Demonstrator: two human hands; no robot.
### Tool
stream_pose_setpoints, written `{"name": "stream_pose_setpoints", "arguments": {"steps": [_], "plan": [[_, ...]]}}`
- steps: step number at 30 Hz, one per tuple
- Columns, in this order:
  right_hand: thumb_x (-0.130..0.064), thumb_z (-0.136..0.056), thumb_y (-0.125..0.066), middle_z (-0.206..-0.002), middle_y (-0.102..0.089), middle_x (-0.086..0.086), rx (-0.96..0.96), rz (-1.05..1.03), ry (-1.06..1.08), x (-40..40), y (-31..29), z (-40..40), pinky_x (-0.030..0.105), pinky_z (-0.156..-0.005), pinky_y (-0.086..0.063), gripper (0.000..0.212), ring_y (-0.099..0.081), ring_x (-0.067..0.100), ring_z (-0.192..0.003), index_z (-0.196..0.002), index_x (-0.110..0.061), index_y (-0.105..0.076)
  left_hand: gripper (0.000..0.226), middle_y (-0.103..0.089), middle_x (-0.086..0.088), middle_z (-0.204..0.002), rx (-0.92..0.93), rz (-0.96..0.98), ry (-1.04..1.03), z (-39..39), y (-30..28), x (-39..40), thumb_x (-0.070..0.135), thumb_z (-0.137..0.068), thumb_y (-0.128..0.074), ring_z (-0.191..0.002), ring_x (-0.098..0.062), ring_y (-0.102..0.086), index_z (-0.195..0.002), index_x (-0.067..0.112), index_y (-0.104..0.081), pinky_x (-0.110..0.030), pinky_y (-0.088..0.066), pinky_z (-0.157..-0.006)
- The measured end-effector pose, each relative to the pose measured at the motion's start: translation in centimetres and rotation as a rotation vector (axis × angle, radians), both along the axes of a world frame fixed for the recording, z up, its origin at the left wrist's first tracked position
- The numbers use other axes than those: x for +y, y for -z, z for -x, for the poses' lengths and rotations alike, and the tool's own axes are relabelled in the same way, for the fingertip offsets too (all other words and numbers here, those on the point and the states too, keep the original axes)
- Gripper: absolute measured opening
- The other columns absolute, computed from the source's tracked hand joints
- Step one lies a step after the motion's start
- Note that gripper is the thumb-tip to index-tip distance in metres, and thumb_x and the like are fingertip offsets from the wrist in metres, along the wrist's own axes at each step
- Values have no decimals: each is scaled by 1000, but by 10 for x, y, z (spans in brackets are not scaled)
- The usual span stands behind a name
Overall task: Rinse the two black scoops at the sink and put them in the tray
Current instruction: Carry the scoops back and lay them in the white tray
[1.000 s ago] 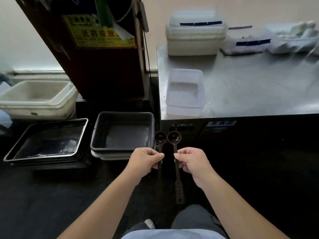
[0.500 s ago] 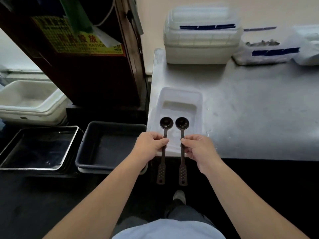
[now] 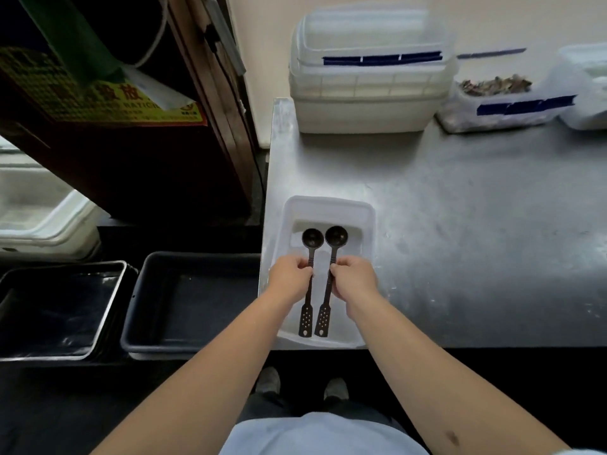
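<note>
Steel counter point(image 3: 460, 241) carries a white tray point(image 3: 368, 218) under both hands. Left hand point(image 3: 289, 277) and right hand point(image 3: 354, 277) pinch one black scoop point(image 3: 312, 239) each, fingers closed on the handles. Let go unevenly and a handle end, lying over the near rim, could tip its scoop out.

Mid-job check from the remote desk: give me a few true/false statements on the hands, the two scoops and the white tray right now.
1. Each hand holds one black scoop by its handle. True: the left hand grips the left scoop, the right hand grips the right scoop.
2. The scoops are over the dark bin on the floor. False: they are over the white tray on the steel counter.
3. The scoop bowls point away from the person. True.
4. The scoops are crossed. False: they lie side by side.
5. The tray sits at the counter's right end. False: it sits at the left front corner.
</note>
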State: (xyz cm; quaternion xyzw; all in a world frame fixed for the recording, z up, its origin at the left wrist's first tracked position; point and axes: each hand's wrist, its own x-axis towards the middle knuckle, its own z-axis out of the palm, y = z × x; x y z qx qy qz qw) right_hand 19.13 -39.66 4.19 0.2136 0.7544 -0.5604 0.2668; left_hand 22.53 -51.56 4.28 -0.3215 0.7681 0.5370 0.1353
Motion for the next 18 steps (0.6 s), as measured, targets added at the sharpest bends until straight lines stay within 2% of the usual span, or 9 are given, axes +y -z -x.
{"name": "stream_pose_setpoints", "arguments": {"steps": [3,5,6,9,11,14,18], "plan": [[-10,-85,-54,-81,-75,12,19,-110,-47,-5,13,6,47,-76,-59,18,-71,32,-81,-78,-12,-71,21,-70,-2,-83,-39,99,53,7,16,0,10,-88,-52,-83,-22,-66,-78,21,-66,-36,-56,-73],[-9,-86,-50,-77,-70,11,23,-196,-100,-6,23,10,39,-65,-54,19,-63,29,-72,-81,-6,-68,18,-67,-1,-83,-69,136,85,10,26,-2,10,-89,-51,-81,-21,-64,-81,18,-65,-33,-54,-69],[-8,-86,-49,-73,-65,10,21,-230,-115,-7,27,12,36,-60,-47,19,-57,26,-67,-79,-4,-66,16,-67,-3,-83,-85,164,106,11,30,-3,11,-89,-50,-80,-21,-62,-84,14,-65,-31,-52,-65],[-4,-83,-45,-66,-50,7,6,-297,-113,-10,38,13,32,-53,-34,23,-43,21,-60,-63,-14,-52,16,-63,-5,-77,-131,239,156,15,39,-3,12,-87,-49,-73,-22,-57,-82,6,-63,-24,-40,-53],[-1,-82,-42,-62,-44,4,8,-339,-99,-11,42,13,28,-48,-29,29,-37,19,-54,-59,-18,-39,16,-59,-5,-73,-137,264,159,17,42,-1,11,-86,-49,-70,-20,-52,-79,5,-63,-23,-36,-51],[-2,-85,-43,-67,-50,3,1,-426,-154,-11,48,12,28,-43,-26,26,-39,14,-52,-63,-16,-46,18,-62,-6,-76,-134,286,140,17,47,2,8,-85,-49,-71,-20,-52,-81,4,-66,-21,-36,-49],[-2,-85,-44,-66,-49,5,-5,-480,-171,-11,55,7,28,-45,-27,24,-39,19,-56,-65,-15,-45,15,-62,-4,-86,-103,272,64,16,51,3,8,-86,-51,-75,-18,-54,-92,13,-64,-15,-32,-48]]}}
